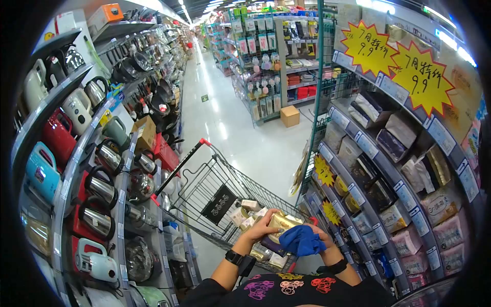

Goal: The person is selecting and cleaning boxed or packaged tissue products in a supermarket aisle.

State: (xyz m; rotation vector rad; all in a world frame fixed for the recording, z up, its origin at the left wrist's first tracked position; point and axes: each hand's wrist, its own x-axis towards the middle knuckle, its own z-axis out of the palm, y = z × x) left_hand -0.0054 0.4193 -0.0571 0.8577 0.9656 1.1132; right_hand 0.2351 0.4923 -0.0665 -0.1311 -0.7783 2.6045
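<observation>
Above the near end of the shopping cart [225,184], my left hand [260,228] grips a gold package [282,223], fingers wrapped over its left side. A blue cloth [302,240] is at my right hand [321,238], covering part of the package's lower right; that hand's fingers are closed around the cloth. Just below my hands is a dark purple package [272,245]. Several small gold and white packages [250,205] lie inside the cart.
Shelves of kettles [97,220] and hanging pans [140,61] line the left. On the right, shelves hold packaged goods [394,217] under yellow price signs [422,77]. A cardboard box [290,116] sits on the aisle floor [215,117] beyond the cart.
</observation>
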